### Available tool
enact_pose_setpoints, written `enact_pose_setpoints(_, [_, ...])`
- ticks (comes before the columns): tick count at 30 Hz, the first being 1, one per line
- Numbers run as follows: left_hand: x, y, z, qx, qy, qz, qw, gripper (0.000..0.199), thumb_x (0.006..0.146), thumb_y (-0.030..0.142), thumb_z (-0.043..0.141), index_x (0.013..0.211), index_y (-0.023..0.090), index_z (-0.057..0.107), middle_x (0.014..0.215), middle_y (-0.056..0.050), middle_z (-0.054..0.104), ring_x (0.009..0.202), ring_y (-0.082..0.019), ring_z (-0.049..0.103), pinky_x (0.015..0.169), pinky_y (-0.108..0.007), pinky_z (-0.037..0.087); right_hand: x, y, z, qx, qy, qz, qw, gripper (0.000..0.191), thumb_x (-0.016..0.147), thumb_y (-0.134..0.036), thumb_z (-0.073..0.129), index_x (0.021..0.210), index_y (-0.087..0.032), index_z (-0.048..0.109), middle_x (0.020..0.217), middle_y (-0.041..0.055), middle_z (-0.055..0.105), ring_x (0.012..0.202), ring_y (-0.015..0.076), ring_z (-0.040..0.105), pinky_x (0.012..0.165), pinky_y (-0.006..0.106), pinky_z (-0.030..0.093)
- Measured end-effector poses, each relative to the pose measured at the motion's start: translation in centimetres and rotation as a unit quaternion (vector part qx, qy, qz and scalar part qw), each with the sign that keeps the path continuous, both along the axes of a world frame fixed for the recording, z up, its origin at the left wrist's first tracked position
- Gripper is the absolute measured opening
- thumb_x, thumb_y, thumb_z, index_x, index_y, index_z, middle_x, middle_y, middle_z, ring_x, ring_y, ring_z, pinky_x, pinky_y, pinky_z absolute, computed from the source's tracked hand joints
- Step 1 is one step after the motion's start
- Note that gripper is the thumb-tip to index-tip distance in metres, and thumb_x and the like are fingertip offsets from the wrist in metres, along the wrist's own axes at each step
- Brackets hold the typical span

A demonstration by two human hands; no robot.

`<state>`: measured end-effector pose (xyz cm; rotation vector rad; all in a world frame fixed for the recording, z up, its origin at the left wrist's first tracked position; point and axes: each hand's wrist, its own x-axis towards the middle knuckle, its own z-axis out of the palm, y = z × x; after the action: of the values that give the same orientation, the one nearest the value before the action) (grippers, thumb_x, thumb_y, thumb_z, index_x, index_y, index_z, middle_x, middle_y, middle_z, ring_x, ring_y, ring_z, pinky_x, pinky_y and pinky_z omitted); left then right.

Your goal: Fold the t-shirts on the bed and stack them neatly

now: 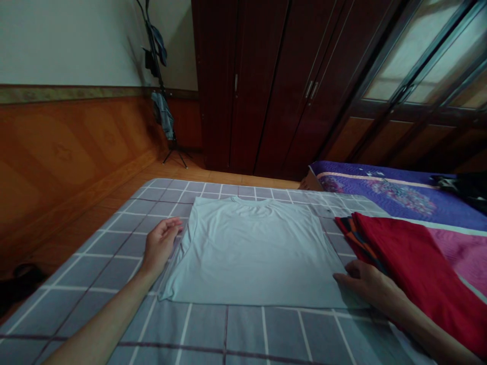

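A pale light-blue T-shirt [262, 248] lies spread out on a grey checked sheet [205, 334], its neckline at the far side and its hem toward me. My left hand [162, 241] hovers just off the shirt's left edge, fingers loosely bent and holding nothing. At the lower right edge, my right hand [363, 281] rests on or just over the cloth. Its thumb and fingers are apart, with nothing visibly gripped. Small wrinkles run across the shirt's upper part and left side.
Folded red clothing [411, 258] with a dark and orange piece lies right beside my right hand. Beyond it is a purple patterned bedcover [365, 177]. A dark wooden wardrobe [266, 91] stands at the back, and a coat rack [158, 76] at the far left.
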<state>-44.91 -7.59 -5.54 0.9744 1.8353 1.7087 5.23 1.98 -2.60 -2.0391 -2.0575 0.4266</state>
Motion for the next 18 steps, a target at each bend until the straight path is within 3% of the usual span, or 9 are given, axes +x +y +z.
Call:
enact_pose_setpoints(5, [-0.1,0.0,-0.3,0.012,-0.011,0.006,1.000,0.034,0.073,0.037,0.060,0.098,0.015,0.061,0.093,-0.007,0.067,0.080,-0.019,0.065,0.076,-0.031,0.049,-0.4,1.0,0.1,-0.079,0.004,0.040,0.996,0.032,0.060,-0.047,0.063,0.047,-0.021,0.050,0.045,-0.0004,0.050,0.045,0.0158,0.051,0.045,0.026,0.033])
enact_pose_setpoints(8, [0.0,0.0,-0.3,0.014,-0.012,0.002,1.000,0.033,0.073,0.035,0.059,0.098,0.015,0.061,0.091,-0.006,0.067,0.078,-0.018,0.065,0.075,-0.031,0.050,-1.1,0.7,0.4,-0.105,0.113,0.005,0.988,0.031,0.056,-0.045,0.065,0.046,-0.022,0.046,0.043,-0.0008,0.049,0.042,0.0152,0.049,0.043,0.027,0.034])
enact_pose_setpoints(10, [0.0,0.0,-0.2,0.018,-0.013,-0.001,1.000,0.033,0.073,0.036,0.059,0.097,0.015,0.061,0.090,-0.006,0.067,0.077,-0.018,0.065,0.075,-0.032,0.050,-2.0,-0.1,0.7,-0.156,0.248,-0.042,0.955,0.025,0.057,-0.043,0.066,0.054,-0.021,0.053,0.051,0.0025,0.058,0.048,0.0186,0.056,0.046,0.029,0.043])
enact_pose_setpoints(12, [0.0,0.0,-0.2,0.018,-0.017,0.001,1.000,0.033,0.072,0.037,0.060,0.096,0.014,0.061,0.089,-0.006,0.067,0.075,-0.018,0.065,0.075,-0.032,0.051,-2.9,-1.2,1.1,-0.211,0.368,-0.084,0.902,0.022,0.060,-0.041,0.065,0.067,-0.021,0.059,0.065,0.0072,0.067,0.058,0.0231,0.064,0.053,0.033,0.051])
enact_pose_setpoints(14, [0.0,0.1,-0.2,0.020,-0.025,0.002,0.999,0.034,0.071,0.037,0.060,0.095,0.014,0.061,0.087,-0.006,0.067,0.073,-0.018,0.065,0.073,-0.031,0.050,-3.8,-2.1,1.5,-0.244,0.424,-0.105,0.866,0.021,0.064,-0.040,0.064,0.075,-0.022,0.061,0.074,0.0103,0.070,0.063,0.0262,0.067,0.057,0.037,0.054])
enact_pose_setpoints(18, [0.0,0.1,-0.3,0.029,-0.034,0.000,0.999,0.033,0.071,0.037,0.060,0.096,0.014,0.060,0.084,-0.005,0.067,0.071,-0.017,0.065,0.070,-0.030,0.050,-5.7,-2.2,2.5,-0.224,0.397,-0.111,0.883,0.020,0.068,-0.042,0.057,0.078,-0.025,0.060,0.078,0.0119,0.071,0.067,0.0278,0.068,0.058,0.040,0.055])
